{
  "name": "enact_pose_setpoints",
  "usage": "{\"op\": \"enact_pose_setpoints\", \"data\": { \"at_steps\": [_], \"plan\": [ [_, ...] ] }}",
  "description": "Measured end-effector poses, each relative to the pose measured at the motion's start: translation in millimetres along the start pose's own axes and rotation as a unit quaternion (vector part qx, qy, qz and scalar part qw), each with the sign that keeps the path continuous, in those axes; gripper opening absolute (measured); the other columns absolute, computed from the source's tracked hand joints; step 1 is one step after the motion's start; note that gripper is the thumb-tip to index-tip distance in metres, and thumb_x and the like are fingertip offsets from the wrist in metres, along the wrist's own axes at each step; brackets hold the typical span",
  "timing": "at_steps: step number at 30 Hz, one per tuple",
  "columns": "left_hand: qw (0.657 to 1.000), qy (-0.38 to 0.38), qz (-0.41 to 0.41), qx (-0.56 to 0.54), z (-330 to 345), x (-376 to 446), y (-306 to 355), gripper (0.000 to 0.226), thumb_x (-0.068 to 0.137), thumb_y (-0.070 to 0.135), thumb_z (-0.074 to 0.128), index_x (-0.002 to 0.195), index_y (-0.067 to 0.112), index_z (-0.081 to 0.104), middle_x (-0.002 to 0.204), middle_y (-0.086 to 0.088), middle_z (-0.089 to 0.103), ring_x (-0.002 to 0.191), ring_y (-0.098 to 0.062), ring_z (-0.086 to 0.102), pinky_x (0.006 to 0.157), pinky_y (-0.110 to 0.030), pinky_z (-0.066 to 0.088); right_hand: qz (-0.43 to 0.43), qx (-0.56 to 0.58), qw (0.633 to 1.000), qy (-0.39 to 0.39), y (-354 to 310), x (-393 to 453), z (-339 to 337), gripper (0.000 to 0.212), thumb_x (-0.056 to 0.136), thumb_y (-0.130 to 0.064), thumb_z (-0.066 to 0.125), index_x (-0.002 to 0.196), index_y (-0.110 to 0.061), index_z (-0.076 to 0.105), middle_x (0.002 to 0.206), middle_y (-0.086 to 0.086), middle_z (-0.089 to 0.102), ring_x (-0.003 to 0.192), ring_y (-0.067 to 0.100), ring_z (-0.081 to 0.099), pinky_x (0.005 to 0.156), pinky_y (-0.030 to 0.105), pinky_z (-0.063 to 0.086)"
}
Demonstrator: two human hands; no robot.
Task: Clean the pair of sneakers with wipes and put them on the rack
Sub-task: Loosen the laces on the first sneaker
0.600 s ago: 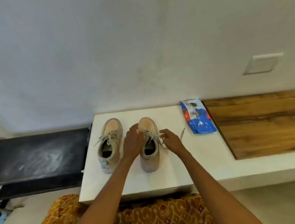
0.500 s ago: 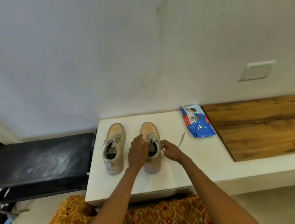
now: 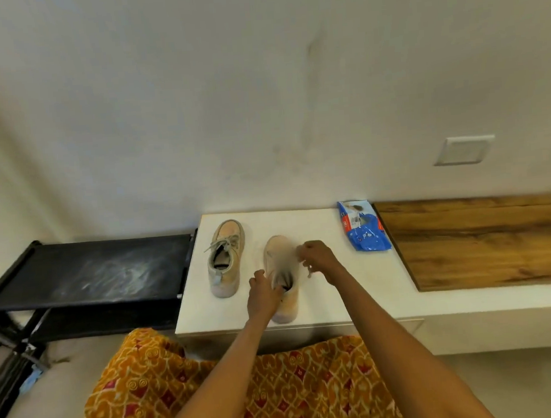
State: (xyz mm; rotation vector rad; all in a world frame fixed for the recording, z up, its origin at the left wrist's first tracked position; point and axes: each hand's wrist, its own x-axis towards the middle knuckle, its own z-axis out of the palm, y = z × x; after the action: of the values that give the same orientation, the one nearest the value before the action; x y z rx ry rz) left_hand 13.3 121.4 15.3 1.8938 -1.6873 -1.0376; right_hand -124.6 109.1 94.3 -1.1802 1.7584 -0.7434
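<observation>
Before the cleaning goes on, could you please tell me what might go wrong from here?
1. The right hand pulls a lace while the left hand holds the near sneaker, which sits close to the table edge; a hard tug could slide it off.
2. The wipes lie beyond the right hand, untouched; both hands are busy, so reaching them means letting go.

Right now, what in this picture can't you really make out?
- Laces of the right sneaker: motion-blurred under the right hand, head view.
- Left hand fingers: partly hidden at the sneaker's opening.
- Print on the blue wipes pack: too small.
- Object at the right edge above the wooden panel: cut off.
- Lower rack shelves: hidden by its top.
</observation>
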Motion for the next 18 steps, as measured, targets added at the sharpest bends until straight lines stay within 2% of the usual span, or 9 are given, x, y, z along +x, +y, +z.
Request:
{"op": "enact_pose_setpoints", "data": {
  "at_steps": [3,7,11,15,16,18],
  "plan": [
    [0.998,-0.022,0.017,0.048,-6.4,-9.9,-2.0,0.055,0.088,0.031,0.057,0.132,0.012,0.03,0.13,-0.011,0.043,0.113,-0.029,0.053,0.084,-0.038,0.045,-0.005,0.174,0.985,-0.004,-29.4,-15.6,-8.6,0.01,0.087,-0.013,0.052,0.08,-0.009,0.058,0.078,0.007,0.062,0.067,0.017,0.057,0.061,0.025,0.047],
    [0.995,0.006,0.046,0.086,-14.7,-7.7,8.2,0.044,0.09,0.045,0.051,0.124,0.019,0.04,0.121,-0.006,0.05,0.106,-0.024,0.056,0.082,-0.034,0.047,-0.03,0.321,0.946,-0.016,-57.7,-30.8,-11.6,0.012,0.092,-0.013,0.05,0.096,-0.004,0.058,0.08,0.009,0.063,0.067,0.021,0.062,0.06,0.025,0.052],
    [0.997,0.02,0.075,0.003,-18.2,-2.9,29.6,0.042,0.087,0.049,0.055,0.119,0.023,0.048,0.121,-0.002,0.058,0.105,-0.022,0.059,0.088,-0.036,0.047,-0.094,0.285,0.954,-0.001,-72.1,-36.1,-6.2,0.016,0.095,-0.014,0.049,0.103,-0.003,0.058,0.081,0.008,0.062,0.07,0.016,0.062,0.064,0.024,0.053],
    [0.99,0.051,0.037,-0.124,-23.3,0.3,41.4,0.057,0.085,0.04,0.063,0.127,0.02,0.031,0.115,-0.007,0.061,0.098,-0.028,0.062,0.081,-0.035,0.051,-0.095,0.258,0.961,0.045,-62.0,-32.0,0.7,0.015,0.095,-0.013,0.051,0.104,-0.003,0.058,0.081,0.011,0.061,0.072,0.018,0.059,0.068,0.025,0.053],
    [0.991,0.059,0.043,-0.114,-24.7,2.1,41.5,0.053,0.086,0.037,0.062,0.129,0.021,0.035,0.114,-0.007,0.062,0.098,-0.028,0.062,0.079,-0.034,0.05,-0.08,0.26,0.961,0.057,-55.1,-29.2,3.0,0.016,0.095,-0.013,0.051,0.105,-0.003,0.059,0.081,0.011,0.062,0.073,0.019,0.059,0.07,0.027,0.053],
    [0.995,0.059,0.073,-0.041,-25.9,9.3,37.1,0.033,0.089,0.036,0.057,0.118,0.02,0.054,0.11,-0.005,0.065,0.096,-0.025,0.062,0.075,-0.031,0.047,-0.045,0.266,0.96,0.069,-39.6,-25.9,7.7,0.016,0.096,-0.012,0.049,0.106,-0.003,0.057,0.082,0.01,0.063,0.073,0.018,0.061,0.072,0.028,0.054]
  ]
}}
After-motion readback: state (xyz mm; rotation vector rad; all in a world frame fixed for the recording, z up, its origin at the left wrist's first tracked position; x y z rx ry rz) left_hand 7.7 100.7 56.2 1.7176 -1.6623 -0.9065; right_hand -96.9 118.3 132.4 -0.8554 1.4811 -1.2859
